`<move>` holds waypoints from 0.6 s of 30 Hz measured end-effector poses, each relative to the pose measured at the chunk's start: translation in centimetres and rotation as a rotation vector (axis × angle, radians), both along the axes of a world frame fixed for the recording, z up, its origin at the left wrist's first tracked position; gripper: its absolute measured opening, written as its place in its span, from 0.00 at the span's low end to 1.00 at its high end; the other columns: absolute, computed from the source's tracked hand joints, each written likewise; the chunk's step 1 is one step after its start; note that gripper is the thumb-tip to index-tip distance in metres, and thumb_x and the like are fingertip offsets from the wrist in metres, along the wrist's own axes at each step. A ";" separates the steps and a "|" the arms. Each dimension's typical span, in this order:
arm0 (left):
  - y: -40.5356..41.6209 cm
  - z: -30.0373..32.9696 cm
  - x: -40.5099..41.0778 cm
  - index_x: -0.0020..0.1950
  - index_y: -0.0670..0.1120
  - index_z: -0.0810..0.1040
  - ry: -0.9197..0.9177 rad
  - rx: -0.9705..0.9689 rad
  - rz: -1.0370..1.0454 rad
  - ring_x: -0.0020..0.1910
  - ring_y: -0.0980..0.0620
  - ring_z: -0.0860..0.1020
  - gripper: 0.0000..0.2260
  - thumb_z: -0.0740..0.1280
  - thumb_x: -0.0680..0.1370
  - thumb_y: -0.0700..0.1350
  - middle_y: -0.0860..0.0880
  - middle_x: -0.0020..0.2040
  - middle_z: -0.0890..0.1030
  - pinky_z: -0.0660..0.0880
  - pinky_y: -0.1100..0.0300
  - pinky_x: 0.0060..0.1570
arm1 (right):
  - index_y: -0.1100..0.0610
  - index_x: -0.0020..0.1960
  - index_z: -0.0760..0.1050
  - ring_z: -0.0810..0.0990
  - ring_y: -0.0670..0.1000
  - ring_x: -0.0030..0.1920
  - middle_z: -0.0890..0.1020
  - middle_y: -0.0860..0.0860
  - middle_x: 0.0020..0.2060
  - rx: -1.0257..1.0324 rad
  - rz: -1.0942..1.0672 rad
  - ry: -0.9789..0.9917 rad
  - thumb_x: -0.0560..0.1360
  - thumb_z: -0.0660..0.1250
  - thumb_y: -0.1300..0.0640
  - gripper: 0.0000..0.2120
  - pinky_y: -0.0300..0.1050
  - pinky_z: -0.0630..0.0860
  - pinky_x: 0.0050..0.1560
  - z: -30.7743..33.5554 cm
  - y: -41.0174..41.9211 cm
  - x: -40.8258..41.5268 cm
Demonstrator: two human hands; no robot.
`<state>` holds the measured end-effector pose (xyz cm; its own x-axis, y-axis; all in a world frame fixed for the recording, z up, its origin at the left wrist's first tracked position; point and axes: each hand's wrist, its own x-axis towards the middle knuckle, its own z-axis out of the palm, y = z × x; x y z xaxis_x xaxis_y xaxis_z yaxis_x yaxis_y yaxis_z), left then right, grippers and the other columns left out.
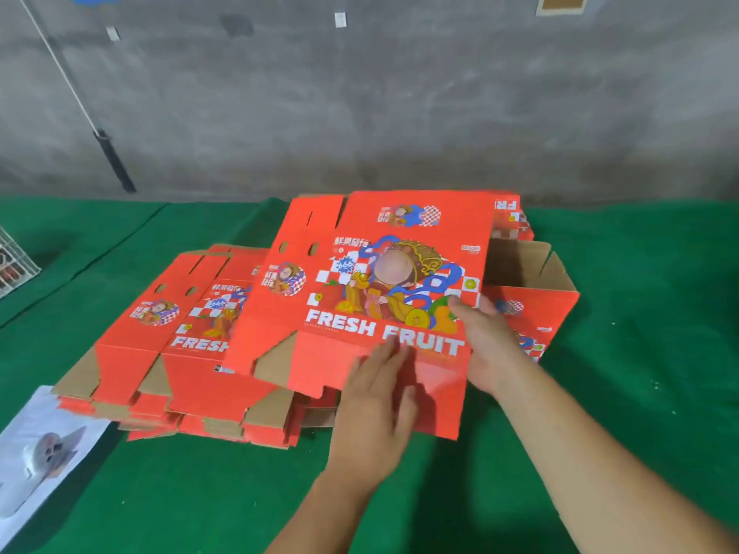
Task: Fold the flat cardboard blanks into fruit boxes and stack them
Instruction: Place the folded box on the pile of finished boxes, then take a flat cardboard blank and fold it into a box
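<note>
A red flat cardboard blank (384, 273) printed "FRESH FRUIT" is lifted at a tilt over the stack of flat blanks (180, 353) on the green table. My left hand (376, 397) lies with straight fingers on the blank's near bottom flap. My right hand (488, 345) grips the blank's right edge, thumb on the printed face. Behind my right hand stands a folded open box (532, 285), brown inside.
The green cloth table (640, 393) has free room at the right and front. A white printed sheet (44, 449) lies at the left front edge. A wire basket (14, 265) sits far left. A grey concrete wall with a leaning pole (114, 161) is behind.
</note>
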<state>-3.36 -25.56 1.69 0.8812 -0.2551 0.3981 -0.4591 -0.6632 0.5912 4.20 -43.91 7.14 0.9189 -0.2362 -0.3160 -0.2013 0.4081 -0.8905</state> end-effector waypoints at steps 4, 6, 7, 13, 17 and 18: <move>4.2 0.9 1.1 0.77 0.39 0.69 0.041 -0.091 0.443 0.77 0.38 0.65 0.31 0.65 0.76 0.51 0.39 0.77 0.68 0.59 0.39 0.76 | 0.50 0.65 0.77 0.88 0.58 0.46 0.87 0.57 0.54 0.054 -0.103 -0.060 0.82 0.67 0.53 0.12 0.62 0.84 0.43 1.4 -7.8 -4.0; 5.6 1.9 1.6 0.81 0.38 0.59 0.112 -0.230 0.571 0.78 0.39 0.62 0.39 0.64 0.75 0.54 0.39 0.79 0.65 0.56 0.42 0.77 | 0.49 0.65 0.77 0.88 0.60 0.49 0.86 0.58 0.56 0.074 -0.104 -0.043 0.81 0.67 0.52 0.13 0.63 0.83 0.43 1.4 -10.7 -6.2; 6.1 2.3 1.9 0.82 0.41 0.56 0.146 -0.352 0.538 0.79 0.44 0.63 0.39 0.64 0.75 0.55 0.44 0.80 0.65 0.56 0.46 0.78 | 0.49 0.65 0.77 0.87 0.61 0.50 0.86 0.58 0.56 0.056 -0.098 -0.019 0.81 0.68 0.51 0.13 0.64 0.83 0.44 1.3 -11.8 -7.3; 6.2 3.5 2.1 0.52 0.53 0.79 0.403 -0.725 0.381 0.56 0.44 0.76 0.17 0.60 0.75 0.63 0.47 0.56 0.80 0.72 0.47 0.57 | 0.44 0.59 0.80 0.88 0.61 0.47 0.88 0.56 0.52 -0.083 -0.181 0.047 0.79 0.70 0.41 0.12 0.67 0.82 0.44 0.7 -13.6 -12.2; 7.9 2.7 0.0 0.55 0.54 0.83 0.521 -0.612 0.431 0.55 0.51 0.80 0.32 0.54 0.73 0.76 0.52 0.52 0.84 0.73 0.47 0.57 | 0.41 0.54 0.80 0.88 0.60 0.47 0.88 0.54 0.50 -0.246 -0.280 0.018 0.75 0.71 0.35 0.13 0.70 0.82 0.45 0.4 -13.1 -15.3; 8.1 2.7 -0.5 0.57 0.55 0.84 0.526 -0.608 0.384 0.57 0.53 0.81 0.33 0.54 0.73 0.78 0.54 0.54 0.85 0.72 0.48 0.59 | 0.40 0.51 0.80 0.88 0.60 0.46 0.88 0.53 0.50 -0.287 -0.311 0.003 0.76 0.71 0.36 0.10 0.68 0.83 0.44 0.2 -12.7 -15.9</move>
<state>-3.88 -17.41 4.44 0.9692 0.2196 -0.1116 0.1603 -0.2181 0.9627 -11.74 -56.62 7.35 0.7893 -0.5806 -0.1997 -0.1106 0.1854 -0.9764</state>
